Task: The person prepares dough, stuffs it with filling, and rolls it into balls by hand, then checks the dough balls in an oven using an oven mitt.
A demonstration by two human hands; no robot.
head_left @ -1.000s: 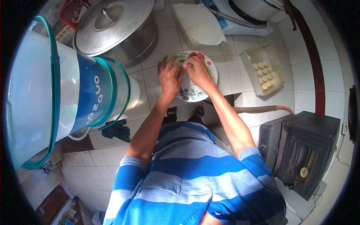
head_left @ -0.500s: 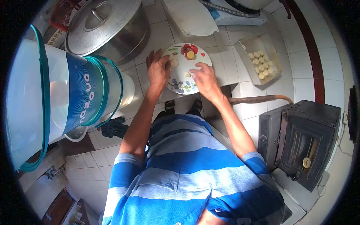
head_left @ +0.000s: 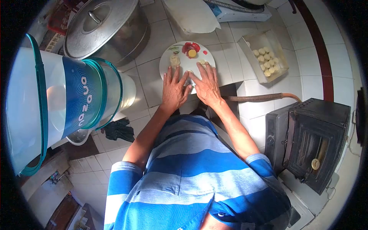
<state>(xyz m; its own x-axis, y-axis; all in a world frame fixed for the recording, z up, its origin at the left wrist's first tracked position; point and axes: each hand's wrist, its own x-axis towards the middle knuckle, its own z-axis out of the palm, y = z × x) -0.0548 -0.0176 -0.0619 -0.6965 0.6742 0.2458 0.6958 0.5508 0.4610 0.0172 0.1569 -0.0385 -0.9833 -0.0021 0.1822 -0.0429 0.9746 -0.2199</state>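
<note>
A white plate point(head_left: 165, 63) with red and blue flower prints lies on the tiled counter. My left hand point(head_left: 174, 89) rests over its lower left part, fingers spread and pointing away from me. Just beyond those fingertips sits a pale dough-like lump point(head_left: 174, 61). My right hand point(head_left: 207, 85) lies over the lower right part, fingers apart, its fingertips at another small pale piece point(head_left: 202, 61). Near the red flower is a round yellow piece point(head_left: 192, 53). Whatever lies under the fingers between both hands is mostly hidden.
A box point(head_left: 262, 79) of round pale balls point(head_left: 267, 65) stands to the right. Left are a lidded metal pot point(head_left: 100, 28) and a large bucket point(head_left: 86, 97) with teal handles. A black oven point(head_left: 318, 142) stands at the right; a sheet-covered container point(head_left: 193, 17) is beyond the plate.
Both hands have come down onto the near part of the plate and closer together. The left hand has left the pale lump, which now shows fully.
</note>
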